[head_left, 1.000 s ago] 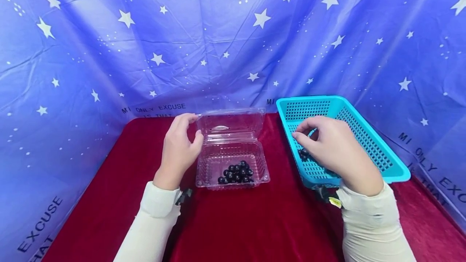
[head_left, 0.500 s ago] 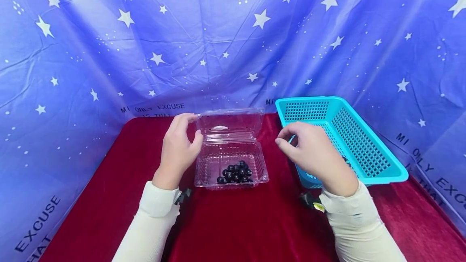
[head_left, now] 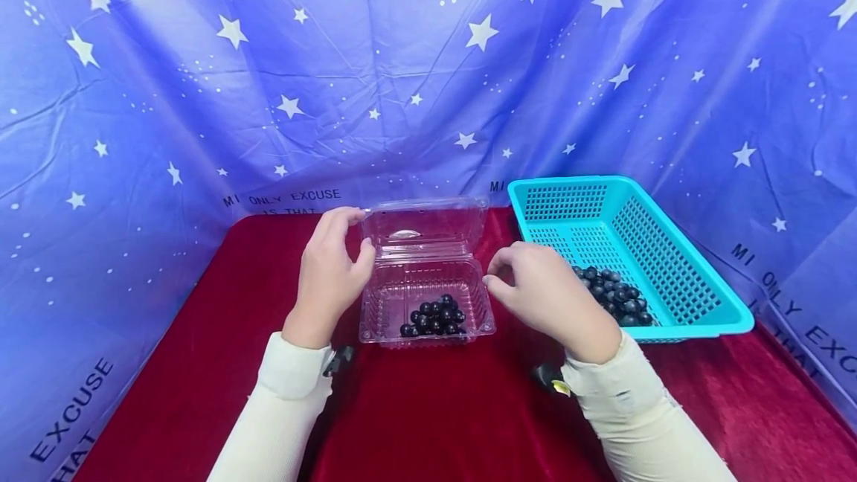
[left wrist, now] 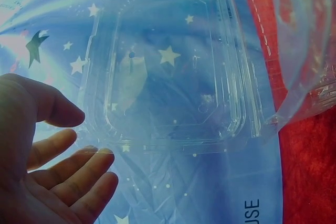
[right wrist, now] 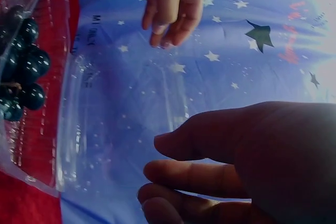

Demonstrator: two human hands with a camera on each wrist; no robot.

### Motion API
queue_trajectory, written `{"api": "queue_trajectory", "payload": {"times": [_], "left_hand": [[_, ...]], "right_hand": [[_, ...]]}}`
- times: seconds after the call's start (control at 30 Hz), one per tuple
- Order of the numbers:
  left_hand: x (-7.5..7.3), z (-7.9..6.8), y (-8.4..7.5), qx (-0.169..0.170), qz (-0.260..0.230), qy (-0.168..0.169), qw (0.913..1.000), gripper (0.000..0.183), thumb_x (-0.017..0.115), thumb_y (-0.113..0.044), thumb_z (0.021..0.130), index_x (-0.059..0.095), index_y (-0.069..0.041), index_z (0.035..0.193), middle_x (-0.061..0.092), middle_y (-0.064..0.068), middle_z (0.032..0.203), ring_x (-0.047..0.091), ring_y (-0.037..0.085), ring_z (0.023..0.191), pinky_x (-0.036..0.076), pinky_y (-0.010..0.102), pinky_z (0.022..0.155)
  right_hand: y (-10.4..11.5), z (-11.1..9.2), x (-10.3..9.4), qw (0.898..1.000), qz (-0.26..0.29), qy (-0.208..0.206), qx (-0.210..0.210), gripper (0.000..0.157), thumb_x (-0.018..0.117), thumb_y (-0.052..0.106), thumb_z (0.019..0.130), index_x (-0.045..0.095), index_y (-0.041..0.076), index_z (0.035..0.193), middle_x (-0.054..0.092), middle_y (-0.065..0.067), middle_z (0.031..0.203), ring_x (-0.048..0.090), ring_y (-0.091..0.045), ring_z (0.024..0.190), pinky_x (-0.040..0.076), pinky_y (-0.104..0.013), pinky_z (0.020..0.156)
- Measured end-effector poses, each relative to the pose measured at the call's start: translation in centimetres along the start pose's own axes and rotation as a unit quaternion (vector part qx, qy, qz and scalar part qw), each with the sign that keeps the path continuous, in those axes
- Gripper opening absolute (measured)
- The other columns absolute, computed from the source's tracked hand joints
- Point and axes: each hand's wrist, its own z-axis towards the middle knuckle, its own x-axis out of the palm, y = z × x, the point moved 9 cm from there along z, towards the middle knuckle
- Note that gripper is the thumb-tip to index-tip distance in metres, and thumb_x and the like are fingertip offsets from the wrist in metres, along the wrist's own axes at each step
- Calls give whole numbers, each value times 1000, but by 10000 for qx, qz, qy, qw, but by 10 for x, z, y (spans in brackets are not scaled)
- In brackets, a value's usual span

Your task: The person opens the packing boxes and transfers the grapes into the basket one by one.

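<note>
A clear plastic clamshell box [head_left: 388,292] stands with its lid [head_left: 442,223] raised at the back. Dark grapes [head_left: 437,318] lie heaped in its front right part; a bit of stem shows among the grapes [right wrist: 26,64] in the right wrist view. My left hand [head_left: 328,274] is at the box's left side, its relaxed fingers by the lid's upper left corner; whether they touch it is hard to tell. My right hand [head_left: 549,296] hovers just right of the box, fingers loosely bent, with nothing seen between thumb and fingertips.
A turquoise plastic basket [head_left: 669,259] with perforated walls stands at the right, with more dark grapes [head_left: 619,296] in its near part. Dark red cloth [head_left: 428,415] covers the table. A blue star-printed curtain [head_left: 375,73] hangs behind and at both sides.
My right hand has moved left from over the basket to the box's right side, uncovering the grapes in the basket. My left hand and the box have stayed in place.
</note>
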Motion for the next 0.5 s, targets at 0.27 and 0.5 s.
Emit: {"api": "queue_trajectory", "payload": {"times": [0.27, 0.5], "left_hand": [[0, 0, 0, 7, 6, -3, 10000, 38, 74, -5, 86, 65, -2, 123, 66, 13, 126, 64, 28, 122, 54, 45, 107], [0, 0, 1, 62, 11, -22, 10000, 37, 71, -5, 86, 65, -3, 123, 66, 12, 125, 64, 28, 122, 54, 44, 107]], "right_hand": [[-2, 3, 25, 9989, -266, 369, 93, 14, 77, 30, 89, 78, 16, 93, 71, 2, 87, 64, -17, 80, 58, -41, 75], [-2, 6, 42, 9974, -441, 565, 69, 12, 75, 29, 89, 79, 18, 90, 72, 1, 86, 63, -15, 77, 58, -40, 72]]}}
